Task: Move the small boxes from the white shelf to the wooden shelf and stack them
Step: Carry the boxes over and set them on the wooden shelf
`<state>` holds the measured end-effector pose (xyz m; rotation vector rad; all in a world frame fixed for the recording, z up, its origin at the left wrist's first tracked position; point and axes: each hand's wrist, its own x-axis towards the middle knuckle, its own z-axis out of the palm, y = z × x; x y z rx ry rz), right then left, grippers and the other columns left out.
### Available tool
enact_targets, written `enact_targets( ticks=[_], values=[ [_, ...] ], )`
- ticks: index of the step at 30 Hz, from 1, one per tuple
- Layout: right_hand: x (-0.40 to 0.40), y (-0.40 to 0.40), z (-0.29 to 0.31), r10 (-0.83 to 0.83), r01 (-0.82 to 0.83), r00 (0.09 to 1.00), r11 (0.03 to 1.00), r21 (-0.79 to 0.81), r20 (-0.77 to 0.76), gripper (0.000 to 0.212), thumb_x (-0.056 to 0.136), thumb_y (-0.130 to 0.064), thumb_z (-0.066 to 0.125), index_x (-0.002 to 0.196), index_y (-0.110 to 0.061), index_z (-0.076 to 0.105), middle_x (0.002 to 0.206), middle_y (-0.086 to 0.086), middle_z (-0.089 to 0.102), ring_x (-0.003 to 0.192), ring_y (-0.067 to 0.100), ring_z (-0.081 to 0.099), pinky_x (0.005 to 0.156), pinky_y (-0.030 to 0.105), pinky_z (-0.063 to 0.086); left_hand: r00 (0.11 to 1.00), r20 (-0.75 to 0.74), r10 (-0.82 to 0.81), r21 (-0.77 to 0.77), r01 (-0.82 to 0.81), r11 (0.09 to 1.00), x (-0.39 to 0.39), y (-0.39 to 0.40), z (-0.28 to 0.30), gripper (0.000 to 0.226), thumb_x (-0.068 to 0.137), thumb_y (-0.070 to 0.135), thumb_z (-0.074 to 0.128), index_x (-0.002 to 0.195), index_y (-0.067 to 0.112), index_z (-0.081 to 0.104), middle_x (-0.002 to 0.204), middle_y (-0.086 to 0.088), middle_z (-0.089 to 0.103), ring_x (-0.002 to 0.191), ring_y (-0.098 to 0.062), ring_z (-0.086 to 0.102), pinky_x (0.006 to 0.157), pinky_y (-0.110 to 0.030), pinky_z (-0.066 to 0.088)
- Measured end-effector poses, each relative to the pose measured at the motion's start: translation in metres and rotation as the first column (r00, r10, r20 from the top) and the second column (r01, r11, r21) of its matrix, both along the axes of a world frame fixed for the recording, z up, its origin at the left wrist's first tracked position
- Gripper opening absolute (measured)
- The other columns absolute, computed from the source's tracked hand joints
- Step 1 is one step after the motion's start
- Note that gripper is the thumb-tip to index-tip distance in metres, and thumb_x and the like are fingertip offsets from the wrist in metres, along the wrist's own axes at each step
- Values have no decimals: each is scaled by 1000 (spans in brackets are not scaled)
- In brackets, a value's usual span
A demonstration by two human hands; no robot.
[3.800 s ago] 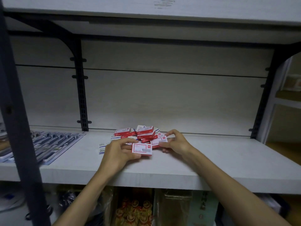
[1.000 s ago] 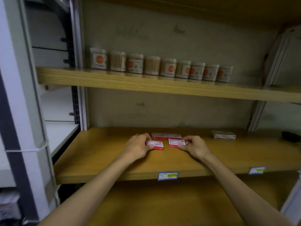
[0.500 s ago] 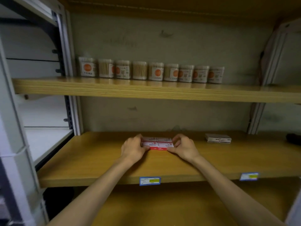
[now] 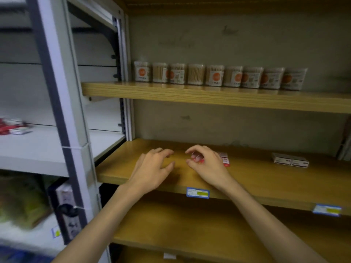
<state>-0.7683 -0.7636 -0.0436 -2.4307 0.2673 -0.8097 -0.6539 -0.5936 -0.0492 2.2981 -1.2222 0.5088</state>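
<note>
Both hands are hanging over the wooden shelf. The left hand is holding nothing; its fingers are spreading apart, a little bent, above the bare wood. The right hand is covering the stacked small boxes, red and white, which are lying on the wooden shelf just behind it. Its fingers are curling loosely with the thumb below them; whether they are touching the boxes or only hovering, I cannot tell, because this part is blurred.

Further right on the same board two grey boxes are lying side by side, well apart from the hands. On the front edge two blue price labels are sticking; their writing is too small for reading.

On the upper wooden board a row of clear tubs is standing, each with an orange round mark on its label, and pale thin sticks are showing inside them.

At the left, behind a grey post, the white shelf is carrying more red and white boxes in a loose pile.
</note>
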Motion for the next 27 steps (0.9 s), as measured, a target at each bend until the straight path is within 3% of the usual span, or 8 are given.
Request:
enact_targets(
  ticks=[5, 12, 15, 20, 27],
  values=[
    [29, 56, 4, 114, -114, 993, 994, -3, 40, 21, 88, -23, 70, 107, -32, 68, 99, -13, 58, 88, 2, 59, 77, 16, 47, 999, -29, 27, -95, -30, 995, 7, 61, 3, 34, 95, 47, 54, 127, 37, 58, 106, 20, 60, 88, 0, 58, 75, -28, 52],
    [69, 156, 16, 252, -264, 964, 949, 174, 87, 17, 91, -19, 70, 105, -28, 71, 96, -10, 70, 91, 4, 66, 79, 20, 56, 999, -32, 41, -164, -46, 985, 38, 166, 9, 25, 97, 46, 51, 119, 39, 61, 93, 22, 61, 78, 1, 59, 70, -27, 54],
    [90, 208, 19, 265, -284, 957, 940, 189, 119, 17, 91, -13, 69, 104, -24, 71, 94, -10, 70, 89, 3, 66, 75, 16, 54, 998, -24, 52, -168, -55, 984, 64, 217, 12, 23, 96, 46, 52, 116, 41, 61, 92, 23, 62, 79, 2, 59, 69, -25, 52],
    [135, 297, 20, 330, -353, 936, 881, 315, 125, 15, 93, -8, 65, 106, -15, 70, 86, 4, 76, 80, 17, 73, 78, 28, 60, 999, -36, 24, -184, -30, 982, 113, 301, 16, 26, 94, 52, 51, 117, 43, 58, 101, 22, 64, 89, 0, 60, 73, -26, 51],
    [214, 393, 14, 290, -302, 953, 906, 297, 82, 18, 91, -12, 63, 103, -24, 71, 85, -2, 77, 76, 9, 71, 73, 16, 55, 995, -77, 56, -146, -67, 987, 192, 404, 12, 39, 93, 55, 52, 130, 45, 48, 112, 22, 62, 96, 0, 59, 83, -32, 54]
  ],
)
